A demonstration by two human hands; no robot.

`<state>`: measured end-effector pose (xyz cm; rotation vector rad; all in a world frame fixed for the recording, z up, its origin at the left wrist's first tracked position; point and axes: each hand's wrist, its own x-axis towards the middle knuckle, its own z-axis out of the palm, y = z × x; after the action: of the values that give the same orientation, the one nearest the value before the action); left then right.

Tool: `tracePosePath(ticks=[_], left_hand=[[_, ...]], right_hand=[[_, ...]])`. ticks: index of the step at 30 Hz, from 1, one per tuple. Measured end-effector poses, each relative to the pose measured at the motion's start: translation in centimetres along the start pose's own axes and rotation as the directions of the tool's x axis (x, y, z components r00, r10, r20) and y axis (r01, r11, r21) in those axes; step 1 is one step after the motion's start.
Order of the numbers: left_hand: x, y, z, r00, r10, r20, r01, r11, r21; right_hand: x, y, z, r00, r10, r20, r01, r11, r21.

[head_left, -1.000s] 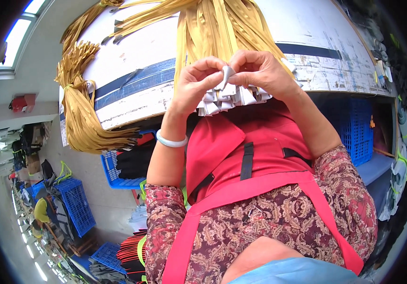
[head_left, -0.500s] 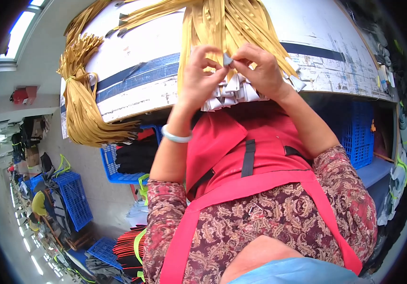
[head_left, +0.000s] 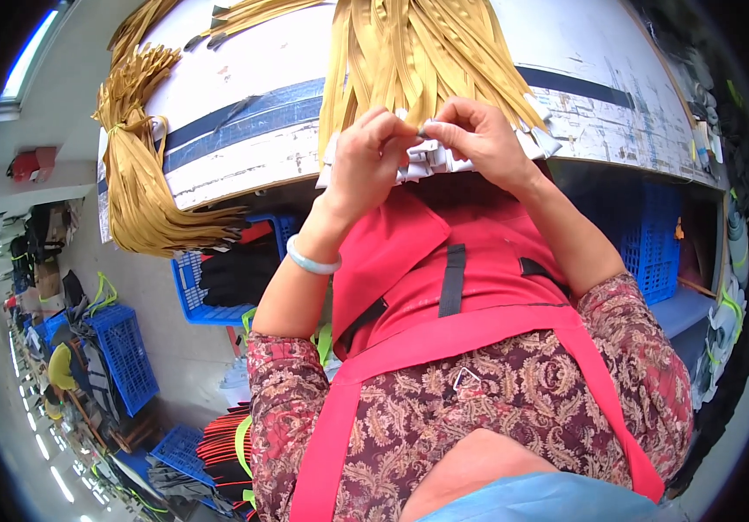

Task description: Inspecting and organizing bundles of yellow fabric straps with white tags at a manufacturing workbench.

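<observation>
Long gold zipper strips (head_left: 396, 52) lie in a thick spread over the white tabletop, with white folded tabs (head_left: 426, 163) bunched at their near ends. My left hand (head_left: 367, 165) is closed in a pinch on the end of one gold zipper strip. Opposite it, my right hand (head_left: 483, 148) pinches the same end between thumb and forefinger, where a small greyish tab shows. Both sets of fingertips nearly meet just above the table's near edge. Part of the tab is hidden behind the fingers.
A tied bundle of gold strips (head_left: 135, 174) hangs over the table's left corner. More dark-tipped strips (head_left: 252, 16) lie at the far left. Blue crates (head_left: 184, 283) stand below the table, left and right (head_left: 657, 252). Dark blue tape (head_left: 244, 113) crosses the white tabletop (head_left: 566, 35).
My fingers have closed in tighter around the tab, and the left hand has rolled over it. The tab, plainly visible before, is now mostly covered. The view has shifted slightly.
</observation>
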<state>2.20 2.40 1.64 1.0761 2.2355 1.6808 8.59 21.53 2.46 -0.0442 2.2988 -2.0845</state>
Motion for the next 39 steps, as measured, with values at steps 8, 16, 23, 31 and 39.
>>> tracePosePath(ticks=[8, 16, 23, 31, 39], left_hand=[[0.3, -3.6, -17.1, 0.608, 0.135, -0.783, -0.123, 0.99, 0.075], [-0.2, -2.0, -3.1, 0.974, 0.142, -0.174, -0.104, 0.972, 0.213], [1.3, 0.3, 5.5, 0.987, 0.091, 0.132, -0.1, 0.993, 0.06], [2.0, 0.5, 4.9, 0.994, 0.07, 0.087, -0.057, 0.988, -0.142], [1.8, -1.5, 3.8, 0.994, -0.059, 0.091, 0.076, 0.979, -0.191]], right_hand=[[-3.1, 1.6, -7.9, 0.937, -0.003, -0.35, -0.011, 0.999, -0.036], [-3.9, 1.8, -6.1, 0.963, 0.027, -0.268, -0.228, 0.613, -0.757], [-4.3, 2.6, -6.1, 0.992, -0.097, 0.08, 0.122, 0.601, -0.79], [-2.5, 0.6, -7.4, 0.951, -0.218, 0.218, 0.301, 0.805, -0.511], [-1.9, 1.6, -8.0, 0.946, -0.077, 0.315, 0.292, 0.628, -0.721]])
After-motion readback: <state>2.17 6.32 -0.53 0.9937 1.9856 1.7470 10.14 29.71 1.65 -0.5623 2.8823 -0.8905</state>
